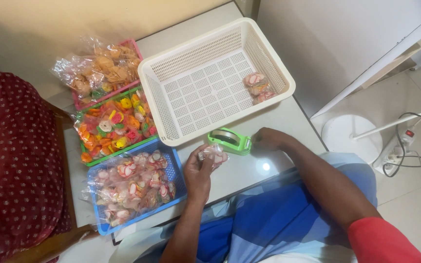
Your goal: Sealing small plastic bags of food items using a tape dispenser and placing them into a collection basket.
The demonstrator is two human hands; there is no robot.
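Note:
My left hand (199, 171) holds a small clear packet of pink-and-white crackers (215, 155) just above the white table (249, 168). My right hand (267, 140) rests closed on the table, touching the right end of a green tape dispenser (230, 140). The packet hangs close to the dispenser's near side. Behind them stands a large white plastic basket (210, 53) with a few filled packets (258, 87) in its right corner.
Three small trays line the table's left: blue (174, 168) with pink-white crackers, green (114, 124) with colourful crackers, pink (101, 70) with pale crackers. Another person in dotted maroon cloth (10, 160) sits at the left. A fan base (349, 136) and power strip (399, 146) are on the floor.

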